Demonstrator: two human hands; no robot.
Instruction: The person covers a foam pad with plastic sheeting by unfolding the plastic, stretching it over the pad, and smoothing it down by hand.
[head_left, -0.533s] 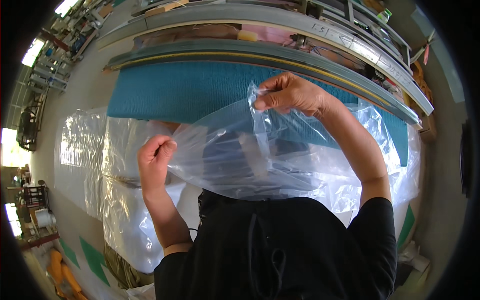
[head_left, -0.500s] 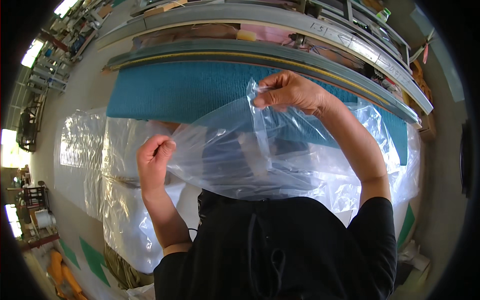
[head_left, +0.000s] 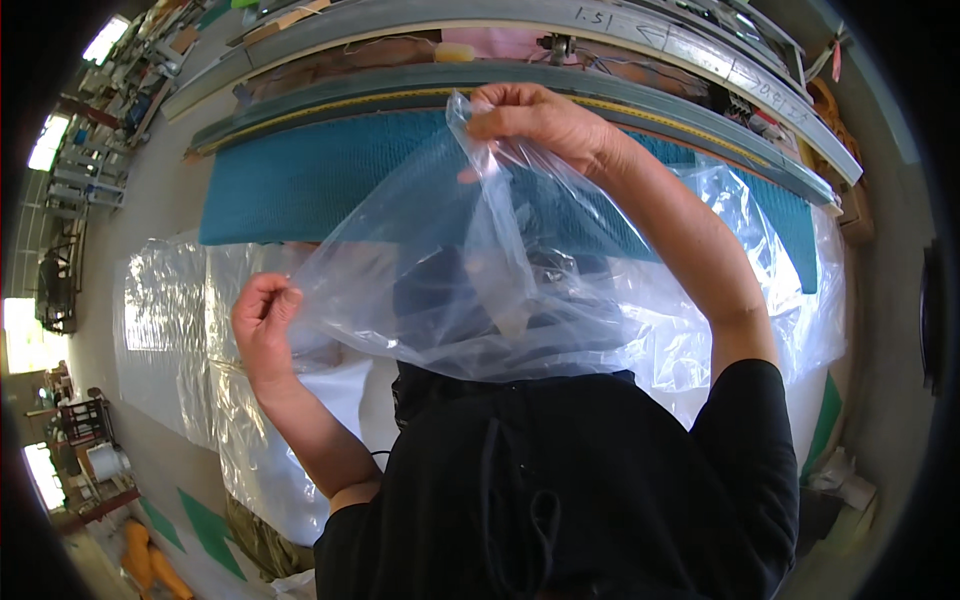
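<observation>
A sheet of clear plastic film (head_left: 400, 270) is stretched between my two hands in front of my body; whether it is a bag I cannot tell. My left hand (head_left: 266, 315) pinches its left edge, fingers curled in. Higher up and to the right, my right hand (head_left: 540, 125) grips a gathered upper part of the film between thumb and fingers. From there, folds run down toward my chest. Behind the film lies a teal ribbed cloth (head_left: 300, 185), seen partly through it.
A long rail with a yellow measuring tape (head_left: 370, 98) runs behind the cloth. Beyond it is a grey metal beam (head_left: 690, 55) with wires and parts below. More clear plastic (head_left: 165, 320) hangs at the left, and another crinkled stretch (head_left: 740, 240) lies at the right.
My right hand has risen and shifted left with the film. My left hand has moved outward to the left, so the film is spread wider. The view has shifted slightly.
</observation>
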